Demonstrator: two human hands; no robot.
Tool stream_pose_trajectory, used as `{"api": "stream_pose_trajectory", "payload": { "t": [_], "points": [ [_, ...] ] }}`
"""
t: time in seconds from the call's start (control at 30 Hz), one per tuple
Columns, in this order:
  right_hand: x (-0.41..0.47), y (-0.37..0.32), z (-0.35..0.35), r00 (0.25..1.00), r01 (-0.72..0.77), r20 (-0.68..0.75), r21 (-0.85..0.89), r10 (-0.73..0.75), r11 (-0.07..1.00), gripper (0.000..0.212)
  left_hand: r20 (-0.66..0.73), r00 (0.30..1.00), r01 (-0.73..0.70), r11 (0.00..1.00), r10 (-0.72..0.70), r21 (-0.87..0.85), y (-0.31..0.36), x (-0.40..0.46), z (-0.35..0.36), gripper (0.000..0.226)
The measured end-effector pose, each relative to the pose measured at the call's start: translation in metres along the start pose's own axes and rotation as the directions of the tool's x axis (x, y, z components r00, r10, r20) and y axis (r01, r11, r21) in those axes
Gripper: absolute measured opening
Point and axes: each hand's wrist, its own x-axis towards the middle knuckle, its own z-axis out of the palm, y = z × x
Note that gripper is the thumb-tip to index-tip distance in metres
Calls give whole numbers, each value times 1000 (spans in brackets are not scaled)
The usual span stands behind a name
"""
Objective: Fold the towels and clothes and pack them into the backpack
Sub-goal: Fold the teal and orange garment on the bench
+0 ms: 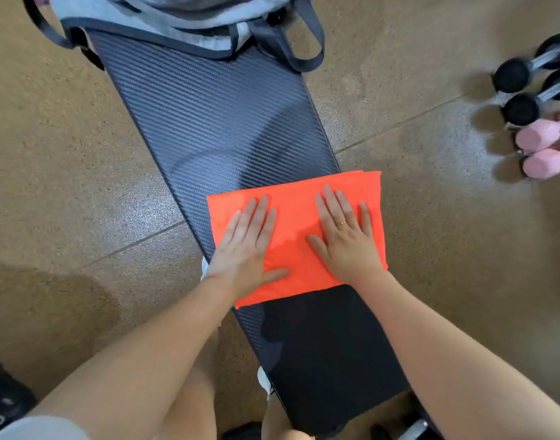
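Both hands lie flat on a folded orange cloth [299,230], fingers straight and a little spread, grasping nothing. The left hand [245,249] presses the cloth's near-left part, its thumb pointing toward the right hand [345,238], which presses the right half and wears a thin ring. The cloth lies across a dark ribbed worktop [215,122], and its edge beyond the right hand hangs a little over the worktop's side. Far ahead of the fingertips, at the worktop's other end, stands a grey backpack [177,20] with dark straps; it seems open, but the top is cut off by the picture's edge. Between hands and backpack the worktop is bare. Well to the right of the right hand, black dumbbells [526,87] and pink dumbbells [545,147] lie together on the brown floor [66,154].
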Motion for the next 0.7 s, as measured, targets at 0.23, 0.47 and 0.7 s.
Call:
{"api": "stream_pose_trajectory", "payload": {
  "t": [0.23,0.47,0.7],
  "points": [
    [-24,39,-13,935,-316,174,14,309,949,70,-42,997,60,996,-62,-60,-3,-15,-1,133],
    [-77,33,-5,979,204,28,-71,-203,976,64,-244,961,-125,992,128,27,23,-54,19,72],
    [-70,40,0,996,75,-44,-32,-76,997,53,-182,983,-25,998,15,-53,18,-56,20,80]
  ]
}}
